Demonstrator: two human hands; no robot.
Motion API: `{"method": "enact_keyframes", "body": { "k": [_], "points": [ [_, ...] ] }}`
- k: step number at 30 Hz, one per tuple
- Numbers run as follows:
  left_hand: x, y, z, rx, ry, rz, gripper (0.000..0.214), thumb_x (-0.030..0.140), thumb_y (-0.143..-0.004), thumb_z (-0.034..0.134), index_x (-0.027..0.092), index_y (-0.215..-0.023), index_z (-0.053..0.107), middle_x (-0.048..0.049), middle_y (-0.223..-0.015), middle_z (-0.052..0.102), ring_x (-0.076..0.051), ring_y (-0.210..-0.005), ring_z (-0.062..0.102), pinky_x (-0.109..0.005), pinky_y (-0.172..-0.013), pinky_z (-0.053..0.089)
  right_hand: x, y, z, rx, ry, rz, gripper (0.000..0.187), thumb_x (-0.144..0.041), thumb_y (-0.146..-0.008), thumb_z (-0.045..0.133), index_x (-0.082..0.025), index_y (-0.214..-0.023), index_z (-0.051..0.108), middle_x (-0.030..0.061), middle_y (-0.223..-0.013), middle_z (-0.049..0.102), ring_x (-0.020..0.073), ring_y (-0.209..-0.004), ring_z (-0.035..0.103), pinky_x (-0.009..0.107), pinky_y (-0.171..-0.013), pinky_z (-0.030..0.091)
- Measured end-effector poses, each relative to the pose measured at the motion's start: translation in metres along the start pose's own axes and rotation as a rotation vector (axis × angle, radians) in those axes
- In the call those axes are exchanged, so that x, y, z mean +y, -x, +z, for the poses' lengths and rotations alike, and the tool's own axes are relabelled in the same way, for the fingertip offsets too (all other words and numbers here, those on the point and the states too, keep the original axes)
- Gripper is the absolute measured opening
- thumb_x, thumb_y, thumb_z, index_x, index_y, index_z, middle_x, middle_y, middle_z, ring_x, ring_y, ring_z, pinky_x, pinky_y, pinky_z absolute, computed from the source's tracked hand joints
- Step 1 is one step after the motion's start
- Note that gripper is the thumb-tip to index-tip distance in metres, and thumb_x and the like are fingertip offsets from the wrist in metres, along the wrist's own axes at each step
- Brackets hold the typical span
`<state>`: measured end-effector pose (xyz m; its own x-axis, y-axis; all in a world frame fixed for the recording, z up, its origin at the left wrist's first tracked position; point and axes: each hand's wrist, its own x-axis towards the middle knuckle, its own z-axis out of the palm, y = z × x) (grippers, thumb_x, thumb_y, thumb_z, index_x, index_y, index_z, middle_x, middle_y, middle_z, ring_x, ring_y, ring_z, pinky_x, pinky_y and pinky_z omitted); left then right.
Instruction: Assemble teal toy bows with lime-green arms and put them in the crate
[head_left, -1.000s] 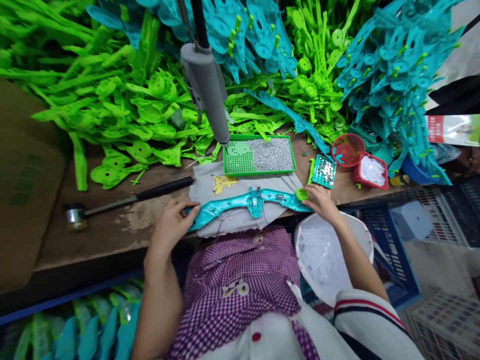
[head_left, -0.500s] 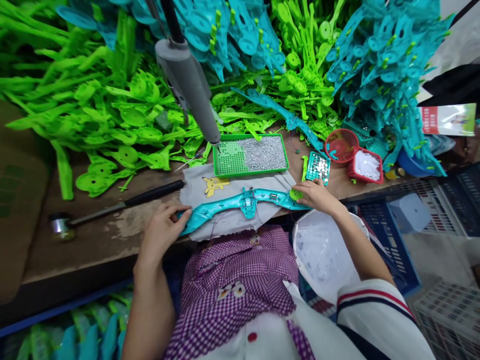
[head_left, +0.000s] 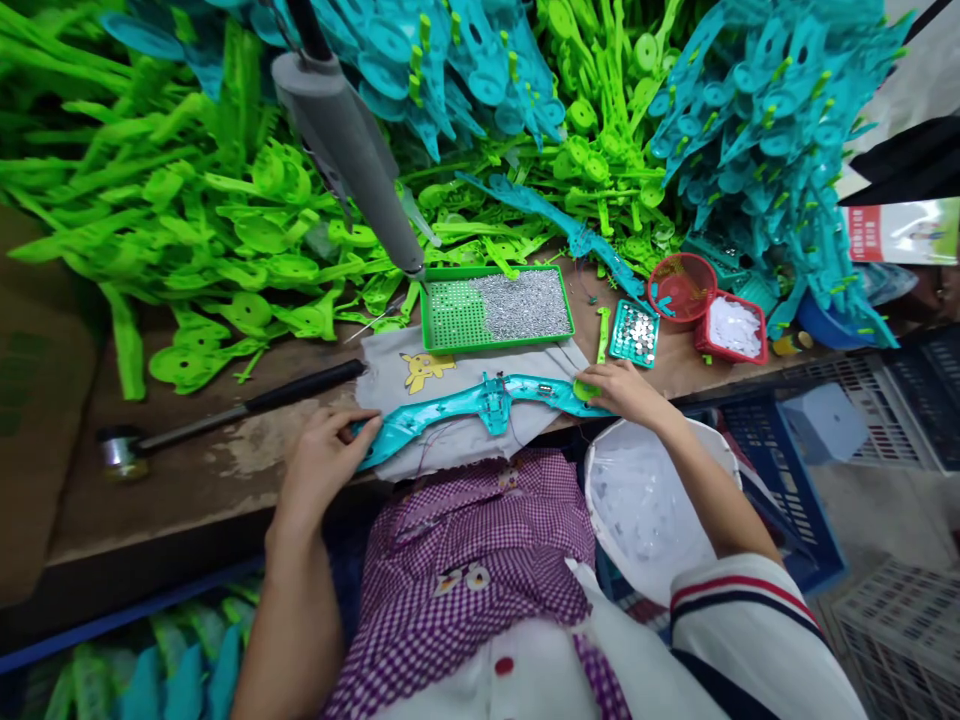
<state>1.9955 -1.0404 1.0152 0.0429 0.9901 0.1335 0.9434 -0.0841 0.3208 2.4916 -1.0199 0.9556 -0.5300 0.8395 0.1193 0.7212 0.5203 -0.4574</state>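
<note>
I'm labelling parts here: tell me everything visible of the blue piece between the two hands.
The blue piece is long, bow-shaped, apparently glossy plastic, with a bracket-like middle and a small dark insert in its right half. Thin wires trail from it. It lies crosswise, mostly on the grey cloth. The left hand holds its left end; the right hand touches the green disc by its right end.

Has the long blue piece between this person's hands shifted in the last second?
No, not visibly: the blue piece keeps its place against the green tray. Both slid left in the picture together, as the view shifted.
</note>
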Motion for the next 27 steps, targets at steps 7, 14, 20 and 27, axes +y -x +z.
{"method": "enact_keyframes", "body": {
  "k": [7, 14, 20, 27],
  "points": [
    [0.014, 0.002, 0.003, 0.028, 0.011, -0.007, 0.040, 0.048, -0.093, 0.052, 0.018, -0.103, 0.076, -0.0078, -0.100, 0.067, -0.020, -0.085, 0.062, -0.031, -0.083, 0.048, 0.018, 0.008, 0.028, 0.055, -0.337, 0.004, 0.054, -0.034, -0.096, 0.058, -0.028, -0.149, 0.050, 0.0075, -0.155, 0.052, 0.0280, -0.146, 0.046, 0.050, -0.118, 0.042],
    [0.012, -0.001, 0.001, 0.016, 0.045, 0.017, 0.035, 0.045, -0.095, 0.051, 0.020, -0.102, 0.075, -0.0093, -0.103, 0.068, -0.024, -0.094, 0.064, -0.036, -0.089, 0.048, 0.020, -0.004, 0.029, 0.012, -0.429, -0.015, 0.052, -0.030, -0.096, 0.055, -0.029, -0.148, 0.052, 0.0083, -0.156, 0.050, 0.0287, -0.149, 0.041, 0.057, -0.122, 0.036],
    [0.018, -0.003, -0.023, 0.097, 0.232, -0.024, 0.046, 0.046, -0.088, 0.064, 0.022, -0.127, 0.067, -0.0093, -0.119, 0.063, -0.022, -0.091, 0.064, -0.035, -0.086, 0.051, -0.007, 0.009, 0.030, 0.293, -0.451, 0.070, 0.056, -0.033, -0.096, 0.055, -0.032, -0.152, 0.046, 0.0068, -0.159, 0.046, 0.0300, -0.153, 0.035, 0.062, -0.125, 0.027],
    [0.051, -0.147, -0.048, 0.291, 1.401, -0.607, 0.015, 0.018, -0.084, 0.073, 0.015, -0.094, 0.062, -0.0041, -0.082, 0.067, -0.011, -0.071, 0.065, -0.024, -0.073, 0.054, -0.097, -0.026, 0.035, 0.474, -0.526, 0.008, 0.033, -0.028, -0.100, 0.051, -0.032, -0.128, 0.066, 0.0081, -0.127, 0.069, 0.0261, -0.122, 0.065, 0.049, -0.107, 0.052]
  ]
}}
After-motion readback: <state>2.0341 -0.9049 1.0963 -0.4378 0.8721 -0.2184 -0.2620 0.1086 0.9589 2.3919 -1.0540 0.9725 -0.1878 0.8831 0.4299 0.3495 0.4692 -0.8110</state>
